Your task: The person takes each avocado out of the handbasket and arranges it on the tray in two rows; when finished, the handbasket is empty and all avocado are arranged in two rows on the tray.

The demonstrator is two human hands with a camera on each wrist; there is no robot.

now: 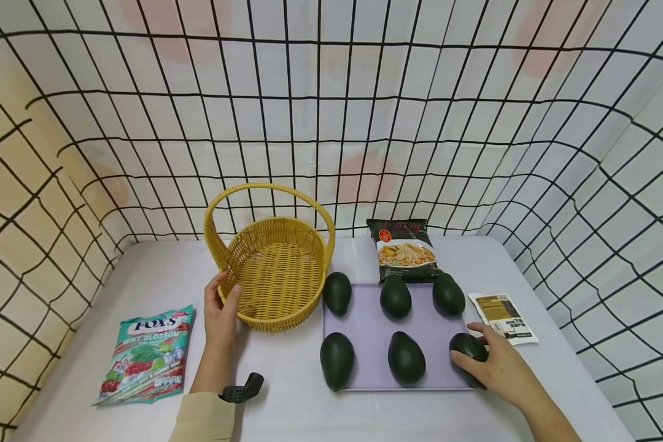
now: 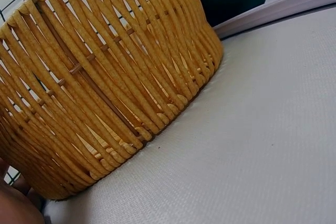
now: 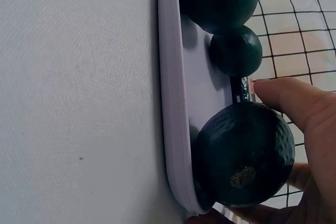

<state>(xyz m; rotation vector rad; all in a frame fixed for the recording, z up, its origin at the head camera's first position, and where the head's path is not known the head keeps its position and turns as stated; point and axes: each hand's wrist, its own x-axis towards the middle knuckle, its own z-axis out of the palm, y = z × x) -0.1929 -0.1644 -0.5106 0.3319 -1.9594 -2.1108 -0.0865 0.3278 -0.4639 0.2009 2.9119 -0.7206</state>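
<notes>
My left hand grips the near left rim of a yellow woven basket with a tall arched handle. In the left wrist view, the basket's slatted side fills much of the picture, standing on the cloth. My right hand holds a dark green avocado at the near right corner of a lilac tray. Thumb and fingers curl round that avocado in the right wrist view, its stem end towards the camera. Several other avocados, one of them near the front middle, lie spread over the tray.
Behind the tray lies a black noodle packet. A small white-and-brown pouch is right of it. On the left is a green Fox's candy bag. Black wire grid encloses the white table at the back and sides.
</notes>
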